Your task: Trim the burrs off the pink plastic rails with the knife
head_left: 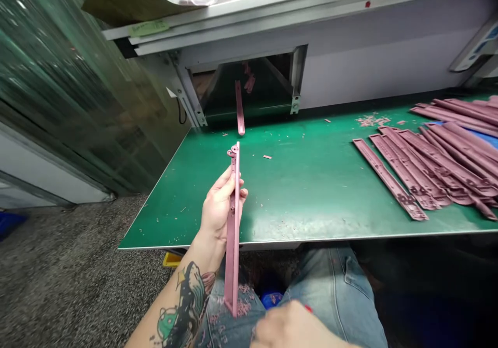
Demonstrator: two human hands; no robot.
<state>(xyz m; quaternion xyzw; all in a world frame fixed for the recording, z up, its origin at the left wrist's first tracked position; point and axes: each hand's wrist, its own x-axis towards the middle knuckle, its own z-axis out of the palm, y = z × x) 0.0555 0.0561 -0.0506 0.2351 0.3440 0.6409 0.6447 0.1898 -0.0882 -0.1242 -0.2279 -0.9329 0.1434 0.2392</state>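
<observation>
My left hand (221, 205) is wrapped round a long pink plastic strip (232, 254), held nearly upright over the table's front edge. The strip's lower end hangs above my lap. My right hand (291, 327), blurred, is closed at the bottom of the view, to the right of the strip's lower end and over my legs. A bit of red shows beside it; what its fingers hold, if anything, is hidden. Another pink strip (240, 108) lies beyond my left hand, at the mouth of an opening in the panel.
On the green table (303, 192), many pink strips (439, 166) are piled at the right, near a heap of pink scraps (372, 120). A metal-framed shelf (272, 13) runs above the back. Pink crumbs lie on my jeans.
</observation>
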